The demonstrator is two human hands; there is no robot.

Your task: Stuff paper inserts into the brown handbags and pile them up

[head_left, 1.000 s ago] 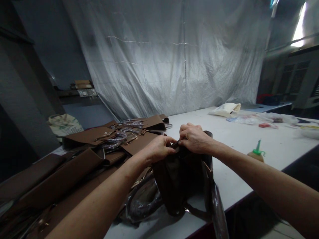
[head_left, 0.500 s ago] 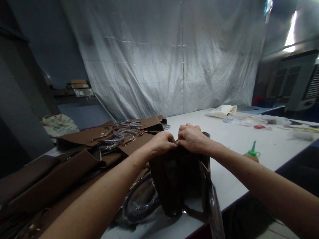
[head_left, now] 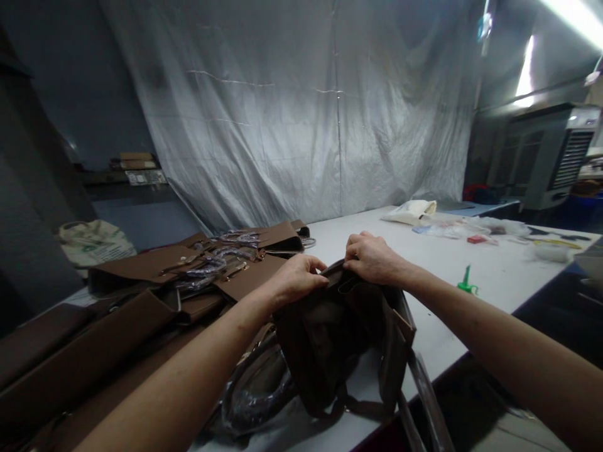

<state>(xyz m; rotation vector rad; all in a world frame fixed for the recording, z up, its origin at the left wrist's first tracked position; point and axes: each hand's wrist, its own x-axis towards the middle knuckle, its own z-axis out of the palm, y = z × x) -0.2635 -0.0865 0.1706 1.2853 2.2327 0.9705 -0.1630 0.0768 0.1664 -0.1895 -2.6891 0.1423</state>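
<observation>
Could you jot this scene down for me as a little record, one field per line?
Left hand: the left hand grips the upper edge of a dark brown bag
Right hand: the right hand grips the same edge, a little to the right
Bag detail: a plastic-wrapped handle hangs at its right
Surface: white table
On the left: overlapping brown bags
On the right: green nozzle, cream pouch, small red item
Backdrop: silvery sheet
</observation>
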